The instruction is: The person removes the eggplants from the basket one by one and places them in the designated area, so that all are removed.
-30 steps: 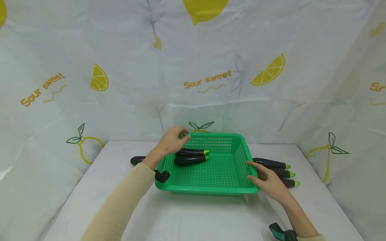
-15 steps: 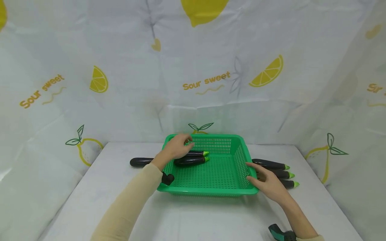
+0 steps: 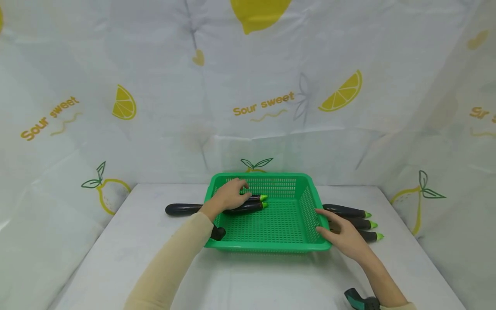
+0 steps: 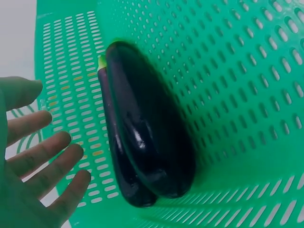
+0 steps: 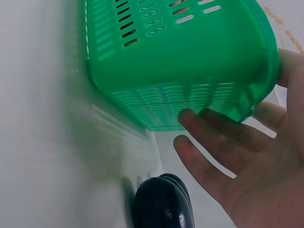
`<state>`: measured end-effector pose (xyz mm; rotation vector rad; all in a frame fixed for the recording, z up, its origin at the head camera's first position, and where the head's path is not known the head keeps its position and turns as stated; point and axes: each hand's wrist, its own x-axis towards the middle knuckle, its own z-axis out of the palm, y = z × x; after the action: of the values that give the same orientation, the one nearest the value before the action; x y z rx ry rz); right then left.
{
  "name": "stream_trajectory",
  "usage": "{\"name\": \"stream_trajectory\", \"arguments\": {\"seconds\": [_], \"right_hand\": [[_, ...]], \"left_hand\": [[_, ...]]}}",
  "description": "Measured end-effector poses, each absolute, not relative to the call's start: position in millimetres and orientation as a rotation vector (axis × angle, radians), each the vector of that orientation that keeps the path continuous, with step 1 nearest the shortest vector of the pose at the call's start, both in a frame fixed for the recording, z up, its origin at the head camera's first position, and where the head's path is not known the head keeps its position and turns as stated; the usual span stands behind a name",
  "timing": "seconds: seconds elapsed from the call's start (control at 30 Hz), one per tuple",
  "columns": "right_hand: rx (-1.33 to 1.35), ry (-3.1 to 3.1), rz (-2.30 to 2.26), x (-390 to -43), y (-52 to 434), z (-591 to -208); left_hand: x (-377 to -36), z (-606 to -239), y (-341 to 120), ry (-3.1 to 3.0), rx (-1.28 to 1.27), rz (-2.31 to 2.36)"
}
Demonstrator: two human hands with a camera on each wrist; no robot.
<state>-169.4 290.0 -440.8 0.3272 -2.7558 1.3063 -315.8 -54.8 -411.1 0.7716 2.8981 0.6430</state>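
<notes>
A green plastic basket (image 3: pixel 267 246) stands mid-table. In it two dark eggplants (image 3: pixel 244 208) lie side by side against the left part, green stems to the right. My left hand (image 3: pixel 231 196) hovers over them; in the left wrist view its spread fingers (image 4: pixel 45 159) are apart from the eggplants (image 4: pixel 147 123). My right hand (image 3: pixel 346 234) holds the basket's right rim, thumb and forefinger over the edge. In the right wrist view its other fingers (image 5: pixel 218 142) extend outside the basket wall (image 5: pixel 190 57).
One eggplant (image 3: pixel 182 209) lies on the white table (image 3: pixel 248 280) left of the basket, partly hidden by the left arm. Three more eggplants (image 3: pixel 348 211) lie to the right, partly behind the right hand. A lemon-patterned sheet (image 3: pixel 166 142) hangs behind and at the sides.
My left hand has moved right and lower, from the basket's far left rim to above the eggplants inside. The right hand stays at the rim.
</notes>
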Motion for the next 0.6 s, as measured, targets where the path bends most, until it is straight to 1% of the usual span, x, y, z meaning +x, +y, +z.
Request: {"name": "stream_trajectory", "arguments": {"seconds": [0.6], "right_hand": [[0.299,-2.761,1.301,-170,288,-441]], "left_hand": [[-317,-426,-54,2.740,0.729,0.630]]}}
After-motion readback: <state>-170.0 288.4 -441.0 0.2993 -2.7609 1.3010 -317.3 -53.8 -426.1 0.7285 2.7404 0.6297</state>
